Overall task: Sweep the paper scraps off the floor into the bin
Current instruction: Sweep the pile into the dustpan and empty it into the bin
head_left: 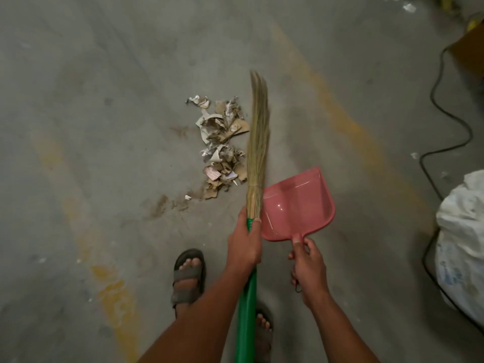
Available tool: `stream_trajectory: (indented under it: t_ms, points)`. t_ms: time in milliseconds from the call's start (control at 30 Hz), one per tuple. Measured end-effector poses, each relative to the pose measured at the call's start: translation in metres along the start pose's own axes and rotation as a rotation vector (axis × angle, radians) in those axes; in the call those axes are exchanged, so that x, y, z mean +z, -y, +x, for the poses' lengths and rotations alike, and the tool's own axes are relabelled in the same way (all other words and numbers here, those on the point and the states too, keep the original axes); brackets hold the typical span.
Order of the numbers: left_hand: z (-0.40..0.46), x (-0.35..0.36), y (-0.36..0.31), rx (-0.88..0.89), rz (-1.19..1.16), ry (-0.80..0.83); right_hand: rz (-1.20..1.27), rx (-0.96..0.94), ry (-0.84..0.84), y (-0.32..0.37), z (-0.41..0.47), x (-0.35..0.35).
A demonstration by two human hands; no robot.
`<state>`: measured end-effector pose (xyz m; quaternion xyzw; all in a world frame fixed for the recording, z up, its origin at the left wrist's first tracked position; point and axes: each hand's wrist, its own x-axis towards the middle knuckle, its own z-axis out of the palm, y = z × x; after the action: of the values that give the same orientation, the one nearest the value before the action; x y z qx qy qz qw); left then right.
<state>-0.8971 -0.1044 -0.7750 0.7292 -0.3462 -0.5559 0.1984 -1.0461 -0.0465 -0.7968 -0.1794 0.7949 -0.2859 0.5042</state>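
Head view gives me the grey concrete floor [104, 100] filling nearly everything, crossed by worn yellow paint bands [348, 121]. I take the paper scraps [222, 145] as my landmark: they lie in a loose strip of torn brown and white pieces, mid-picture.

Well to the right of the scraps, at the picture's edge, I see a white plastic sack [461, 247], bulging and crumpled. A black cable [442, 111] snakes over the floor between the scraps and that sack, nearer the sack. Further right and above, a brown cardboard box [471, 53] is cut off by the edge.

Just right of the scraps runs the broom [258, 142]: its straw bristles lie alongside the pile, touching or almost touching its right edge; I cannot tell which. Its green handle comes down toward me. My left hand [246, 244] grips that handle just below the bristle binding, fingers curled round it and pressed together.

Right of the broom, and lower right of the scraps, I see the pink dustpan [298, 205], tilted, its open mouth toward the upper left. My right hand [307, 268] holds its short handle, thumb laid along the top, fingers wrapped beneath.

Below the scraps, two feet in grey sandals [188, 276] stand on the floor.
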Motion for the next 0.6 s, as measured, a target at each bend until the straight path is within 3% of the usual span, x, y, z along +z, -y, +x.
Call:
stream_trajectory:
  t_ms: [167, 600]
  points:
    - [0.084, -0.024, -0.041, 0.024, 0.12, -0.076, -0.009, -0.013, -0.025, 0.011, 0.01, 0.015]
    - [0.285, -0.133, -0.154, 0.178, 0.83, -0.127, -0.074, 0.066, -0.104, 0.013, 0.036, 0.119]
